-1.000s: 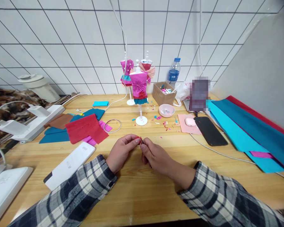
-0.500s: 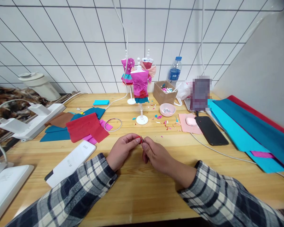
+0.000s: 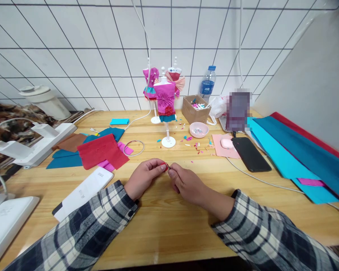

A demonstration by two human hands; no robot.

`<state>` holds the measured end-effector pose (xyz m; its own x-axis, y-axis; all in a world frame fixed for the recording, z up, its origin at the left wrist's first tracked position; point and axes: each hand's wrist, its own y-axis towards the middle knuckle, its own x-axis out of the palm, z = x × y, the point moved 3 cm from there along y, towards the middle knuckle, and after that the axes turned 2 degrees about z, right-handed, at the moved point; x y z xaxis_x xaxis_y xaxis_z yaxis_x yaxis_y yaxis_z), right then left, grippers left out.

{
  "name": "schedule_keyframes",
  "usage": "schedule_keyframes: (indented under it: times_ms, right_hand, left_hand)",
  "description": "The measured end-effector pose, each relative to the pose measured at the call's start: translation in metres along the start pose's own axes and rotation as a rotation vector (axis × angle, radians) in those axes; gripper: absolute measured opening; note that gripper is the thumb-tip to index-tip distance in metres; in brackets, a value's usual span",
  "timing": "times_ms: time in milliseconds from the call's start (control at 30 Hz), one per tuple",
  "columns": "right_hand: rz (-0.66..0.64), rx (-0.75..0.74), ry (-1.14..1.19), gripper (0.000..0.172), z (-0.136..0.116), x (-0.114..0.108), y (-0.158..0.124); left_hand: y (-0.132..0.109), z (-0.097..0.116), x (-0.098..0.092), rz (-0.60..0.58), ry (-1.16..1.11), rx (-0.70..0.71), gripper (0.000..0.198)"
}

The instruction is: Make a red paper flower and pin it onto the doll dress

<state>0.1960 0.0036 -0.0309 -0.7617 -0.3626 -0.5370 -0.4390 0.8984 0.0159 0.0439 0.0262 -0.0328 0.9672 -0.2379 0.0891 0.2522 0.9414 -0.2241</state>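
Observation:
Over the middle of the table, my left hand [image 3: 142,178] is closed, pinching a small piece of red crepe paper [image 3: 165,165] between thumb and forefinger. My right hand [image 3: 188,184] is closed around small scissors [image 3: 168,168], whose thin metal tips are against the red piece; their handles are hidden in my fingers. Behind my hands stands a miniature dress form [image 3: 164,96] on a white base, dressed in pink, red and teal pleated paper. Two more dressed forms stand further back.
Folded red paper [image 3: 97,150] and other coloured sheets lie left, near a white power bank [image 3: 83,194]. A pink bowl [image 3: 199,130], a cardboard box [image 3: 196,113] of scraps and a water bottle [image 3: 208,84] stand behind. A black phone [image 3: 251,154] and long paper sheets [image 3: 296,162] lie right.
The scissor tips have shifted slightly against the red paper, and the fingers of my right hand have drawn a little closer together. The view has moved slightly.

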Motion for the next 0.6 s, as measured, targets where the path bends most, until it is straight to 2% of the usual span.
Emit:
schedule_keyframes:
  times_ms: [167,600]
  right_hand:
    - [-0.009,0.014,0.011,0.026,-0.0006,-0.0005,0.0006]
    - [0.053,0.007,0.002,0.027,0.0059,-0.0020,0.0047]
  left_hand:
    - [0.0023,-0.0015,-0.0010,-0.031,0.009,-0.002,0.024]
    - [0.0015,0.0016,0.0005,-0.002,-0.008,-0.003,0.025]
